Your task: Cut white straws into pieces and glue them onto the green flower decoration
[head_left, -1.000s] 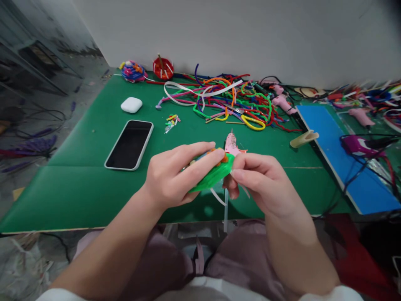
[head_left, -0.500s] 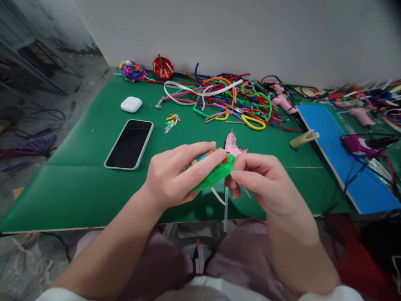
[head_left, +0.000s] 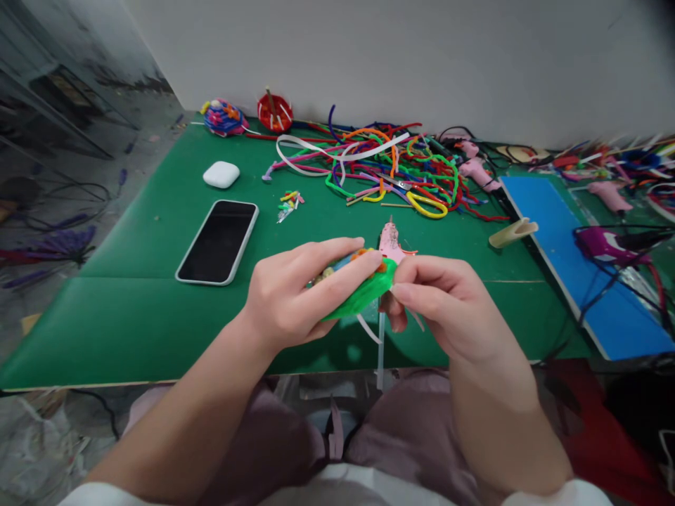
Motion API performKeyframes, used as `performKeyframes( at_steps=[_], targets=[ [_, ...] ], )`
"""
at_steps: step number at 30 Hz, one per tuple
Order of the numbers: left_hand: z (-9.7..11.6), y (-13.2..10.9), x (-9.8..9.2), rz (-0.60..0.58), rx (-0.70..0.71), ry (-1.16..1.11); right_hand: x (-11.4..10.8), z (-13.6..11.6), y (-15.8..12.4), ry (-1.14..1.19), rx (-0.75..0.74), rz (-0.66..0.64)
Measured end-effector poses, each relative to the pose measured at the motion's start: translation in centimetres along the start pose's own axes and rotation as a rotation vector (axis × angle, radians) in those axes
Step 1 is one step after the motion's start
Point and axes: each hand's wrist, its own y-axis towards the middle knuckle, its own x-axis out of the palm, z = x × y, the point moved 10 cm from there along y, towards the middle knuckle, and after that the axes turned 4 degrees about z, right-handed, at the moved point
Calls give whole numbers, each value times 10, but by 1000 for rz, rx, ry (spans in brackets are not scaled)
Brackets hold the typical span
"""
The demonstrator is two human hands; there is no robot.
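Note:
My left hand (head_left: 287, 295) is closed over a craft piece made of pipe cleaners (head_left: 363, 292), its fingers lying across the top. The piece has a bright green rim, with orange, yellow and blue fuzzy parts showing between the fingers. At the rim's right end my right hand (head_left: 443, 299) pinches the edge between thumb and forefinger. A narrow white strip (head_left: 368, 329) hangs below the piece. Just behind the hands lies a pink glue gun (head_left: 390, 237), partly hidden, and a clear glue stick (head_left: 380, 358) sticks out toward me past the table edge.
A phone (head_left: 219, 242) and a white earbud case (head_left: 221, 175) lie left. Behind are tangled pipe cleaners (head_left: 363, 158), yellow-handled scissors (head_left: 427, 206) and small cut bits (head_left: 289, 205). A blue board (head_left: 569, 260), a bamboo piece (head_left: 512, 233) and corded tools are right.
Almost nothing differs. Both hands keep the same hold on the craft piece, with only a very slight shift of the right fingers at its edge.

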Motion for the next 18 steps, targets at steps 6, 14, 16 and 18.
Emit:
performKeyframes(
  at_steps=[6,14,16,18],
  targets=[
    [0,0,0,6,-3,-18,1,0,-1,25,-8,-9],
    [-1,0,1,2,-10,-20,2,0,-1,35,-6,-9],
    [0,0,0,8,-3,-27,3,-1,-1,43,-5,-13],
    [0,0,0,6,3,-30,3,-1,0,53,-7,-19]
  ],
)
